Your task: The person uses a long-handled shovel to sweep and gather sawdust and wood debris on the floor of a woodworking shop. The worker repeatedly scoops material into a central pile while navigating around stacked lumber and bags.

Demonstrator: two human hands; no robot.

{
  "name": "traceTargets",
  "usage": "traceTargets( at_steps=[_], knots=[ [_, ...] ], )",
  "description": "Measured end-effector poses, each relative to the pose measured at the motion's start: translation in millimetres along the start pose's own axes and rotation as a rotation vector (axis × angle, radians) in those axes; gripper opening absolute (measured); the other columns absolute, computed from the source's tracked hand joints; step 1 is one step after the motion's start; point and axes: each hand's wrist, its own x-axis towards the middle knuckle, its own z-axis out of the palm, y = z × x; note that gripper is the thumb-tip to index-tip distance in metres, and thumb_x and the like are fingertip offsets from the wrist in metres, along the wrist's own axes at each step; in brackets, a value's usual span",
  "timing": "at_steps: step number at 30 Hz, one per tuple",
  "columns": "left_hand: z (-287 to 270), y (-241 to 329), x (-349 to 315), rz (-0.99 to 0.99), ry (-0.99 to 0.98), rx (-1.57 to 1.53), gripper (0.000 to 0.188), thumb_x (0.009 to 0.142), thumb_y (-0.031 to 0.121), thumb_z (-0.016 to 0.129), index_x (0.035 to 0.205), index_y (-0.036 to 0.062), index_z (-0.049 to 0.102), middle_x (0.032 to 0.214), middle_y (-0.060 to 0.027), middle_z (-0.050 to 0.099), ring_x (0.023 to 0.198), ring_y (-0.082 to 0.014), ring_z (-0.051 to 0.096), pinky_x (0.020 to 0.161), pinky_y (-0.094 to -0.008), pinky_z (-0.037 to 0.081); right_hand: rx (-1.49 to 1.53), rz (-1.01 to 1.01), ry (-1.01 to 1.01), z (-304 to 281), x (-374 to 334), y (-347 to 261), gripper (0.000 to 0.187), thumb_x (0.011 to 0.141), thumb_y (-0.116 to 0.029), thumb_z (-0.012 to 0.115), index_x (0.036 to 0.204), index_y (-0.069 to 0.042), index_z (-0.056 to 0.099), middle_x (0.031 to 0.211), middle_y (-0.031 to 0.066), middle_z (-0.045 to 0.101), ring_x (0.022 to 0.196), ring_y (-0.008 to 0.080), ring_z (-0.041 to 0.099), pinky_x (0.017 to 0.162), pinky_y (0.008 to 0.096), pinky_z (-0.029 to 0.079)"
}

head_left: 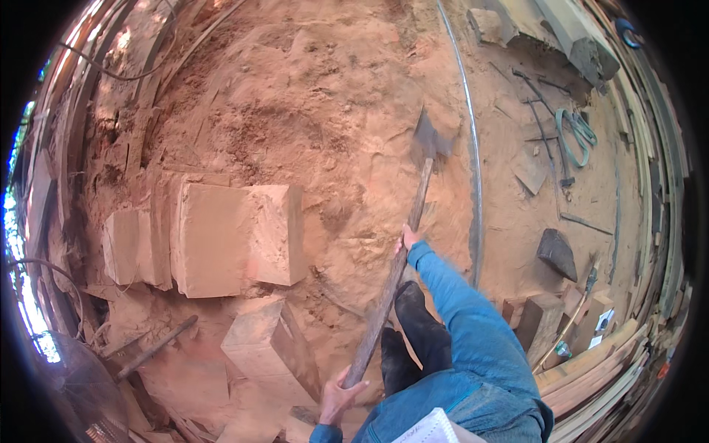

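Observation:
A long-handled shovel [385, 295] slants across the middle, its thick wooden shaft running from low centre up to the right. Its dark metal blade [430, 139] rests on reddish loose soil. My right hand [406, 239] is closed around the shaft about halfway along, with the arm in a blue sleeve. Near the shaft's rear end, my left hand [341, 396] grips it with the thumb stuck out. My dark boots [421, 325] stand just right of the shaft. Part of the blade's outline blends into the dirt.
Large squared blocks [214, 240] stand at left, with another block [269, 343] nearer me. A pale pipe-like line [467, 96] runs along the ground at right. Beyond it lie metal bars [543, 122], a green strap [574, 136] and a dark wedge-shaped piece [557, 255]. Planks [591, 376] edge the right side.

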Motion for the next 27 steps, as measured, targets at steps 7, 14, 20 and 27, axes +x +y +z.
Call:
traceTargets(
  at_steps=[7, 14, 20, 27],
  knots=[
    [24.1, -91.3, 18.4, -0.066, -0.226, -0.269, 0.065, 0.081, 0.018, 0.074, 0.139, 0.0056, 0.047, 0.073, 0.0029, 0.058, 0.052, -0.0043, 0.048, 0.045, -0.0224, 0.039, -0.294, -0.144, 0.211, -36.9, 18.6, 35.2, 0.031, 0.093, -0.03, 0.056, 0.097, -0.004, 0.039, 0.063, 0.016, 0.052, 0.045, 0.0336, 0.054, 0.044, 0.0541, 0.047],
    [15.5, -126.7, -30.2, -0.069, -0.161, -0.276, 0.066, 0.08, 0.014, 0.075, 0.139, 0.0045, 0.047, 0.08, 0.002, 0.059, 0.06, -0.0049, 0.05, 0.052, -0.0217, 0.04, -1.096, -0.281, 0.231, -14.9, -80.8, 124.8, 0.074, 0.085, -0.021, 0.063, 0.14, 0.003, 0.021, 0.114, 0.0343, 0.058, 0.107, 0.0421, 0.06, 0.096, 0.0461, 0.045],
    [2.4, -138.5, -54.3, 0.02, -0.088, -0.234, 0.066, 0.079, 0.01, 0.076, 0.139, 0.0035, 0.047, 0.086, 0.0012, 0.06, 0.067, -0.0054, 0.052, 0.058, -0.0211, 0.041, -0.755, -0.32, 0.201, -12.5, -88.2, 139.8, 0.049, 0.084, -0.017, 0.062, 0.122, 0.0, 0.036, 0.081, 0.0225, 0.063, 0.064, 0.0327, 0.066, 0.059, 0.0443, 0.056],
    [3.0, -129.1, -44.7, 0.117, -0.066, -0.2, 0.068, 0.078, 0.007, 0.077, 0.138, 0.0024, 0.047, 0.092, 0.0003, 0.06, 0.074, -0.006, 0.054, 0.065, -0.0204, 0.043, -0.034, -0.041, -0.187, -50.5, -69.6, 104.4, 0.028, 0.089, -0.03, 0.063, 0.099, -0.01, 0.046, 0.064, 0.0085, 0.05, 0.046, 0.0195, 0.051, 0.042, 0.036, 0.047]
  ],
)
